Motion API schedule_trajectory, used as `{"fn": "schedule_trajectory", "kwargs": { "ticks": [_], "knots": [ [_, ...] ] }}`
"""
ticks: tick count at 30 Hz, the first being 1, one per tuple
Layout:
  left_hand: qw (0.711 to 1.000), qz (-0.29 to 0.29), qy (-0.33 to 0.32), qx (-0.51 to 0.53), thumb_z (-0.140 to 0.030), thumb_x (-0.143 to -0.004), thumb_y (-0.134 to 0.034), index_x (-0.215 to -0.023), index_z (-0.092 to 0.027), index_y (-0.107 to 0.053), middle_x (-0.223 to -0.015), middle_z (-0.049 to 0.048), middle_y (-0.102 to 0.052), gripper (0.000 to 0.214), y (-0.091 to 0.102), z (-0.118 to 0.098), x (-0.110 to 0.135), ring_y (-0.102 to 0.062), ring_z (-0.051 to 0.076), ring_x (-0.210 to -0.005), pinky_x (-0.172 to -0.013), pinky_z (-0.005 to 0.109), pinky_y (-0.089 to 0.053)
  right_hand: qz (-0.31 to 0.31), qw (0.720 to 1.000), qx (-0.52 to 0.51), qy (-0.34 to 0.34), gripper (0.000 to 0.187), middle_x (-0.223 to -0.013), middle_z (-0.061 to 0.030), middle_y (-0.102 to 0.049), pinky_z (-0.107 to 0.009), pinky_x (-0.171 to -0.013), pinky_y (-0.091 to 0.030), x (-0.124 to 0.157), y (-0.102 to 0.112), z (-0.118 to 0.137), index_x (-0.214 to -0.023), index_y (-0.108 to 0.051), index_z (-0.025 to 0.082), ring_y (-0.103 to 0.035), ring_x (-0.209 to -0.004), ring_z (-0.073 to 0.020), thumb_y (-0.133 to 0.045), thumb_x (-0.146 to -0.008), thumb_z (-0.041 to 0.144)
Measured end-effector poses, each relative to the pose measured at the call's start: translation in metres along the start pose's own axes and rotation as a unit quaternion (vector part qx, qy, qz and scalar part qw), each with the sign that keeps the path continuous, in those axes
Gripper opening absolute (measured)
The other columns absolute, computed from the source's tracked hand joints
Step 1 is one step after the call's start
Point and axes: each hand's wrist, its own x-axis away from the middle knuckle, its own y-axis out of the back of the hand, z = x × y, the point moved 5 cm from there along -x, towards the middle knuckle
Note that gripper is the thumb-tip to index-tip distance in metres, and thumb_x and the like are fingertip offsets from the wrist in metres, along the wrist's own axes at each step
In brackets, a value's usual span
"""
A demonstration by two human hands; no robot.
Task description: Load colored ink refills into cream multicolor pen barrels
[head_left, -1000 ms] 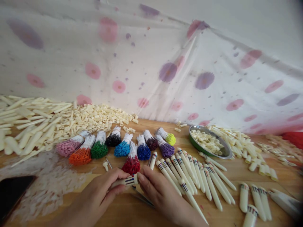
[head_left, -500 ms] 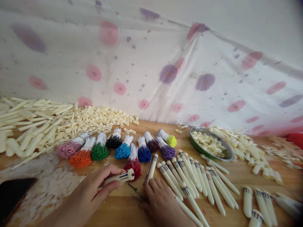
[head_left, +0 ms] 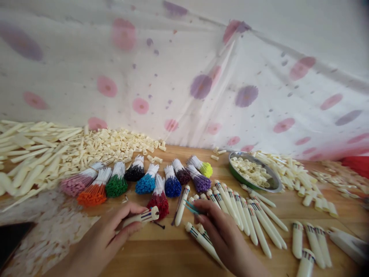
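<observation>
My left hand (head_left: 115,229) is closed round a cream pen barrel (head_left: 142,217) with coloured stripes near its open end, held just above the wooden table (head_left: 161,254). My right hand (head_left: 220,231) pinches a thin blue refill (head_left: 190,207) over the row of assembled pens (head_left: 248,215). Bundles of coloured refills (head_left: 144,181) lie fanned out just beyond both hands, the red bundle (head_left: 159,200) closest to the barrel's tip.
Heaps of cream barrels (head_left: 31,154) and small cream clips (head_left: 121,144) cover the back left. A green-rimmed metal bowl (head_left: 269,186) of clips sits at the right, with more cream parts (head_left: 300,177) beyond. A floral cloth (head_left: 184,77) hangs behind. A dark object (head_left: 11,240) lies at the lower left.
My right hand left the barrel's tip, dipped to the table, and now has risen to the right pinching a blue refill. My left hand kept the barrel almost still.
</observation>
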Motion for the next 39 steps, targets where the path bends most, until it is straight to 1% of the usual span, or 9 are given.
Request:
{"fn": "schedule_trajectory", "kwargs": {
  "ticks": [2,5,9,12,21,26,29,34,39],
  "knots": [
    [1.0,0.001,0.004,0.003,-0.029,-0.082,-0.053,-0.098,-0.029,-0.06,-0.097,-0.0021,-0.072,0.018,-0.003,0.0,0.001,-0.066,0.019,-0.094,-0.075,0.022,-0.053,-0.009,1.0,0.002,0.021,0.014,-0.083,-0.001,-0.063,-0.02,-0.063,-0.045,0.001,-0.002,0.008,-0.102,-0.052,0.022,-0.059,-0.07,-0.0127,-0.042,-0.091,0.023],
    [1.0,0.02,0.012,0.005,-0.03,-0.083,-0.051,-0.098,-0.03,-0.06,-0.097,-0.0024,-0.072,0.018,-0.008,-0.003,0.002,-0.066,0.019,-0.094,-0.076,0.023,-0.053,-0.015,0.999,0.014,0.036,0.01,-0.077,-0.0003,-0.064,-0.021,-0.059,-0.043,0.002,-0.011,0.014,-0.093,-0.056,0.022,-0.058,-0.065,-0.0126,-0.047,-0.089,0.025],
    [0.999,0.034,0.012,0.014,-0.031,-0.084,-0.049,-0.098,-0.029,-0.06,-0.093,-0.0023,-0.071,0.017,-0.011,-0.008,0.002,-0.066,0.019,-0.092,-0.074,0.022,-0.053,-0.039,0.999,0.016,0.029,0.012,-0.07,-0.0002,-0.063,-0.02,-0.055,-0.042,0.001,-0.015,0.015,-0.084,-0.058,0.02,-0.057,-0.059,-0.0116,-0.051,-0.088,0.029],
    [0.999,0.042,0.012,0.023,-0.03,-0.084,-0.049,-0.098,-0.03,-0.059,-0.092,-0.0034,-0.071,0.017,-0.011,-0.01,0.003,-0.066,0.017,-0.089,-0.072,0.02,-0.053,-0.041,0.999,0.025,0.021,0.014,-0.065,0.0006,-0.063,-0.02,-0.052,-0.04,0.0,-0.015,0.016,-0.078,-0.059,0.02,-0.056,-0.056,-0.0111,-0.052,-0.087,0.028],
    [0.998,0.046,0.013,0.043,-0.03,-0.083,-0.05,-0.097,-0.031,-0.059,-0.091,-0.005,-0.072,0.016,-0.012,-0.012,0.003,-0.067,0.015,-0.085,-0.073,0.019,-0.052,-0.029,0.999,0.031,0.023,0.018,-0.066,-0.0001,-0.064,-0.021,-0.052,-0.041,-0.003,-0.018,0.02,-0.077,-0.06,0.02,-0.057,-0.056,-0.0118,-0.05,-0.088,0.03],
    [0.997,0.057,0.028,0.049,-0.032,-0.084,-0.049,-0.099,-0.029,-0.059,-0.095,-0.0023,-0.071,0.018,-0.013,-0.012,0.002,-0.066,0.018,-0.09,-0.074,0.022,-0.053,-0.031,0.999,0.031,0.031,0.02,-0.064,0.0003,-0.063,-0.021,-0.051,-0.04,-0.003,-0.017,0.023,-0.076,-0.06,0.02,-0.056,-0.054,-0.0112,-0.049,-0.089,0.03],
    [0.996,0.063,0.032,0.052,-0.033,-0.085,-0.048,-0.099,-0.031,-0.058,-0.094,-0.0038,-0.07,0.018,-0.013,-0.012,0.003,-0.066,0.016,-0.087,-0.074,0.021,-0.052,-0.036,0.998,0.037,0.044,0.02,-0.063,0.0004,-0.062,-0.021,-0.051,-0.039,-0.002,-0.016,0.022,-0.075,-0.059,0.02,-0.055,-0.054,-0.0109,-0.048,-0.089,0.029],
    [0.995,0.079,0.025,0.053,-0.033,-0.086,-0.046,-0.096,-0.03,-0.059,-0.075,-0.0055,-0.069,0.017,-0.015,-0.014,0.005,-0.066,0.014,-0.073,-0.069,0.02,-0.05,-0.035,0.994,0.061,0.081,0.017,-0.061,0.0005,-0.06,-0.021,-0.051,-0.036,-0.001,-0.016,0.022,-0.075,-0.057,0.018,-0.053,-0.053,-0.0105,-0.049,-0.089,0.024],
    [0.993,0.08,0.041,0.082,-0.033,-0.086,-0.045,-0.101,-0.031,-0.059,-0.075,-0.0054,-0.068,0.02,-0.018,-0.015,0.009,-0.065,0.014,-0.073,-0.07,0.02,-0.048,-0.036,0.989,0.059,0.133,0.013,-0.062,0.0005,-0.061,-0.022,-0.052,-0.034,0.003,-0.014,0.029,-0.077,-0.056,0.018,-0.054,-0.054,-0.0107,-0.05,-0.088,0.017]
  ]
}}
